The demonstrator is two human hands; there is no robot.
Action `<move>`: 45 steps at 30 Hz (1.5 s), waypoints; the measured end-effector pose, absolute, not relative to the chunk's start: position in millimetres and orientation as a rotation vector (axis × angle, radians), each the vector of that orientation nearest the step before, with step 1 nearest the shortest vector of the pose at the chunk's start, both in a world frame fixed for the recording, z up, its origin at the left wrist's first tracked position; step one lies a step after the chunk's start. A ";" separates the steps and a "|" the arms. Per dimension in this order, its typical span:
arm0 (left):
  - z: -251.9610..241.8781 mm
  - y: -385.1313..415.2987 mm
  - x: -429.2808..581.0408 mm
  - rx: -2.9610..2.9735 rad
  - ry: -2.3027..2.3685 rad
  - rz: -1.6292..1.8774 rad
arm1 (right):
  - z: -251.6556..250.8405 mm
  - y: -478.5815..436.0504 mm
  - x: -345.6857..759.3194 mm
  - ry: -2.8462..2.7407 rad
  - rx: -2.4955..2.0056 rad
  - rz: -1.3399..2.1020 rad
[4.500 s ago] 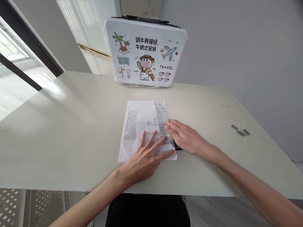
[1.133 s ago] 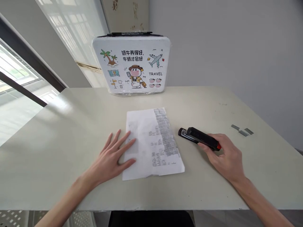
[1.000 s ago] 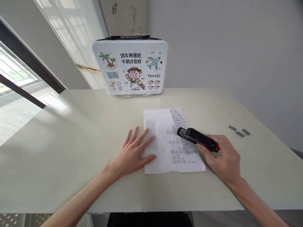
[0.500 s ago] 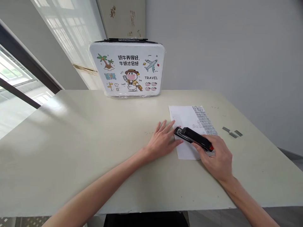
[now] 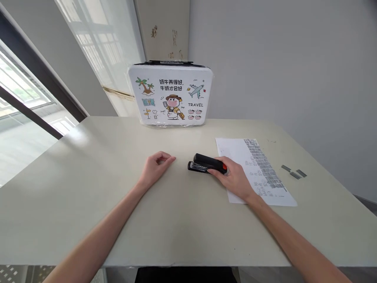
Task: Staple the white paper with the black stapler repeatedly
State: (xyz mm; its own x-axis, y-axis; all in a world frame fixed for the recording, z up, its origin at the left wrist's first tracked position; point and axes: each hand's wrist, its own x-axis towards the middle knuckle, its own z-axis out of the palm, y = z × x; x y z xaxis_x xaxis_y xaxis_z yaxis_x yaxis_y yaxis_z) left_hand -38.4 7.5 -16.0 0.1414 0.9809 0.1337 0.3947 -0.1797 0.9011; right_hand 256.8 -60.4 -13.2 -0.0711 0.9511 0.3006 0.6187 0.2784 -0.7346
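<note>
My right hand [image 5: 234,177] is wrapped round the rear of a black stapler [image 5: 209,163], which has a red part at its back end. The stapler's nose points left and its jaws are apart. Under the right hand and wrist lies a white printed sheet of paper [image 5: 235,151] with a dark patterned band. To the left of the stapler, my left hand [image 5: 156,167] rests on the table, fingers curled in and thumb tip against them. Nothing shows in it, and it touches neither paper nor stapler.
Three grey staple strips [image 5: 295,175] lie on the pale table [image 5: 182,232], right of the paper. A white cartoon-printed case [image 5: 173,92] in clear plastic stands at the back of the table. Behind it are a wall and, at left, a window.
My left hand has left the paper, moved left and curled its fingers. My right hand has carried the stapler left, its nose now off the sheet. The camera view has shifted slightly.
</note>
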 end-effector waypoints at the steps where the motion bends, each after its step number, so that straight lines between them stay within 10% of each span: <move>1: -15.5 7.4 -38.8 1.654 1.367 1.021 | -13.5 -53.5 250.0 -1.798 -1.414 0.602; 45: -22.9 7.3 -29.7 1.523 1.373 1.192 | -26.1 -55.1 233.3 -1.831 -1.563 0.618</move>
State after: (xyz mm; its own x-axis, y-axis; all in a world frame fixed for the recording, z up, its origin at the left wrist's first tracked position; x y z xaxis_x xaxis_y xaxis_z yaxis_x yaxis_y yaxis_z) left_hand -29.7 7.3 -22.9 -0.0095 0.9884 0.1513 0.2885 -0.1421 0.9469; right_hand 233.3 -55.1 -26.1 -0.0832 0.9821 0.1691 0.6786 0.1801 -0.7121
